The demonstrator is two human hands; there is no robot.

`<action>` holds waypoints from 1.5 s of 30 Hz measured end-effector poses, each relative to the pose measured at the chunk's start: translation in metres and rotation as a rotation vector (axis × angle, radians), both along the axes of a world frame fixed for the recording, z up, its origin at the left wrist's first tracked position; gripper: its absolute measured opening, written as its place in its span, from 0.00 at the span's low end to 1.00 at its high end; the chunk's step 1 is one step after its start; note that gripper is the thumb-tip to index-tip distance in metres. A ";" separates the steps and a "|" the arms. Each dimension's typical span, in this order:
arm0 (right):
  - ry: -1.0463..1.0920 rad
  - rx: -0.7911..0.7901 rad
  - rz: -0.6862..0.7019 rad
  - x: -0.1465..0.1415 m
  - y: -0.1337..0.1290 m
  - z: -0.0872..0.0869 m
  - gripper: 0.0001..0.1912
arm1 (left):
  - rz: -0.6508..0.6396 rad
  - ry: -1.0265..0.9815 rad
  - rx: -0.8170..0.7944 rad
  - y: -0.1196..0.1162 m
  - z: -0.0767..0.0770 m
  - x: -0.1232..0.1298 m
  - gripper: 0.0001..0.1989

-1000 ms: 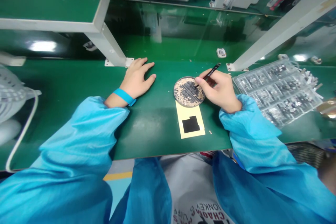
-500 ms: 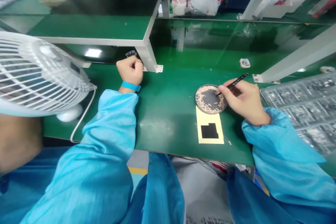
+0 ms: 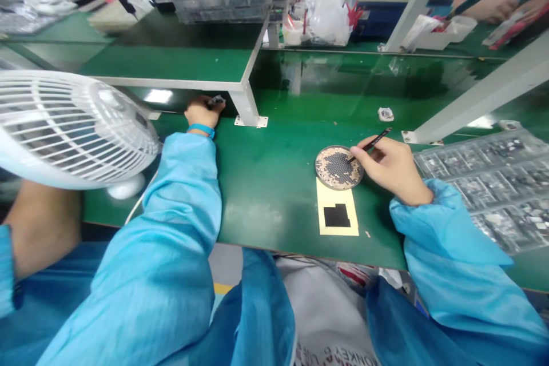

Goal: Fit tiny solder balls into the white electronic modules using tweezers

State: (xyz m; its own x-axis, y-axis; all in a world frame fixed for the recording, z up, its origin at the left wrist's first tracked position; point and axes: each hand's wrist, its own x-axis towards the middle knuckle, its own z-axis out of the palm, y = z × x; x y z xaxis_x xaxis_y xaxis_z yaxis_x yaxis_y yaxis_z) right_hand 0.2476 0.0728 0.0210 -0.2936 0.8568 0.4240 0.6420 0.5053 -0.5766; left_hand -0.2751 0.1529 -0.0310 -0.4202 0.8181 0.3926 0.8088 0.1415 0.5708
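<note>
Under the raised shelf, my left hand (image 3: 201, 113) is closed around a small dark-and-clear piece (image 3: 215, 102), its kind too blurred to name. My right hand (image 3: 388, 164) pinches black tweezers (image 3: 377, 138), their tip down at a round dish (image 3: 317, 167). Many small dark pieces lie in the dish, packed in the middle over a pale base. Partly beneath the dish is a yellow card (image 3: 338, 230) bearing a black stepped shape (image 3: 337, 216).
A white fan (image 3: 77, 126) stands at the left, with another person's arm (image 3: 45, 211) below it. Clear compartment boxes (image 3: 484, 183) with small parts lie at the right. White shelf legs (image 3: 246, 106) rise from the green table (image 3: 266, 194). A small white roll (image 3: 385, 114) lies farther back.
My left hand has moved forward under the shelf, from beside its leg to the small dark-and-clear piece. My right hand stays at the dish with the tweezers. The view has tilted up slightly.
</note>
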 end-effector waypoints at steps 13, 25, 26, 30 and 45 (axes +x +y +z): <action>0.314 -0.596 0.264 -0.001 -0.024 0.041 0.18 | -0.597 -1.298 -0.263 -0.150 0.047 0.142 0.28; 0.102 -0.536 0.504 0.003 -0.025 0.024 0.16 | -0.893 -1.033 -0.492 -0.129 0.043 0.273 0.18; 0.115 -0.526 0.478 0.004 -0.025 0.020 0.16 | -0.889 -1.022 -0.470 -0.135 0.040 0.275 0.18; 0.148 -0.546 0.395 0.011 -0.027 0.007 0.17 | -0.960 -0.885 -0.465 -0.152 0.033 0.270 0.14; 0.111 -0.449 0.439 0.009 -0.033 0.009 0.14 | -1.090 -0.184 -0.514 -0.162 0.044 0.269 0.12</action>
